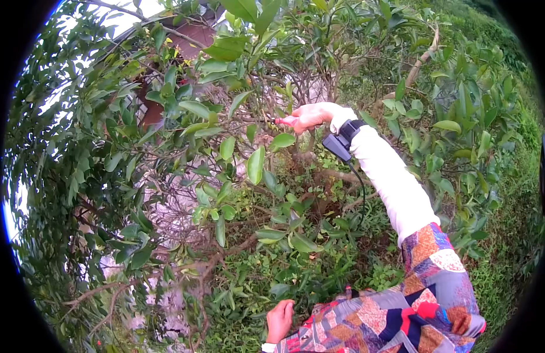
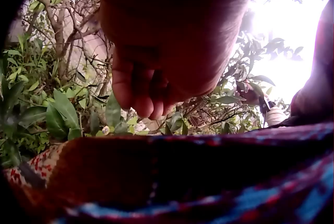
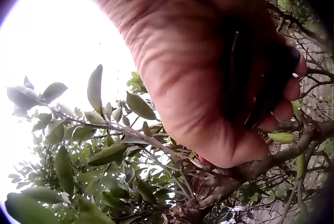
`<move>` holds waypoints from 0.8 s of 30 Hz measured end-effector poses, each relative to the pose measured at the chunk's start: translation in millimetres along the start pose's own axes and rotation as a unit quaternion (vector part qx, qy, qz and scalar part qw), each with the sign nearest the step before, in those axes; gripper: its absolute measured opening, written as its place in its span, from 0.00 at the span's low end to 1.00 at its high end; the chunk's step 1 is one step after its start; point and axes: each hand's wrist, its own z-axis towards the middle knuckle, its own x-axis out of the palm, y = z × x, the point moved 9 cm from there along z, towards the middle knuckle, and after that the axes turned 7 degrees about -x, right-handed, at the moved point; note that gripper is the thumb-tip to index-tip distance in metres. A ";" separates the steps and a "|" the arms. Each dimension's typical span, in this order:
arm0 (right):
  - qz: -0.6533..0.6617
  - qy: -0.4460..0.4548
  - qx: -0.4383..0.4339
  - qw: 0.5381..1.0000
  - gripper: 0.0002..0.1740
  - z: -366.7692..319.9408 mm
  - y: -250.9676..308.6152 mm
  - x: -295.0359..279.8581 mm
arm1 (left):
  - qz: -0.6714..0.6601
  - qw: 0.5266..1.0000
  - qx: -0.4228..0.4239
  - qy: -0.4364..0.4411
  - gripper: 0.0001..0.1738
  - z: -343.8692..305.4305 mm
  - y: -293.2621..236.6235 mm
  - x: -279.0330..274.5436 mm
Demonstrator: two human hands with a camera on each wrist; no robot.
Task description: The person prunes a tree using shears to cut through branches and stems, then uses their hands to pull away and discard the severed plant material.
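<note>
Among the branches in the head view, my right hand (image 1: 312,116) grips a tool with a red part (image 1: 287,120), its tip against thin twigs. In the right wrist view the fingers of my right hand (image 3: 177,73) curl round the tool's black handles (image 3: 272,86), close beside a brown branch (image 3: 250,169); the tool's working end is hidden. Low in the head view my left hand (image 1: 279,321) hangs near the patchwork clothing. My left hand (image 2: 172,41) holds nothing in the left wrist view, its fingers loosely bent.
Leafy branches (image 1: 256,165) spread in front and to the left. A thick bare branch (image 1: 416,67) rises at the upper right, and a lower limb (image 1: 210,265) crosses beneath. Grass (image 1: 502,235) lies at the right. A reddish building wall (image 1: 190,41) shows behind the leaves.
</note>
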 end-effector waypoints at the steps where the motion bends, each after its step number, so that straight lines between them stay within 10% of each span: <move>1: 0.019 0.009 0.004 1.000 0.24 -3.3 -2.4 2.5 | -0.002 1.000 -0.001 -0.002 0.09 -0.5 0.4 0.3; 12: 0.028 -0.116 -0.027 0.992 0.20 -32.0 -2.8 16.6 | -0.011 0.999 0.035 -0.017 0.08 5.6 -6.4 -0.5; 18: 0.449 -0.096 -0.045 0.887 0.12 -52.5 -42.1 74.5 | -0.010 1.000 0.009 -0.002 0.09 3.2 -6.5 -0.8; 24: 0.497 -0.095 -0.051 0.861 0.21 -94.2 -16.7 105.7 | -0.008 1.000 0.025 0.010 0.09 6.2 6.4 7.1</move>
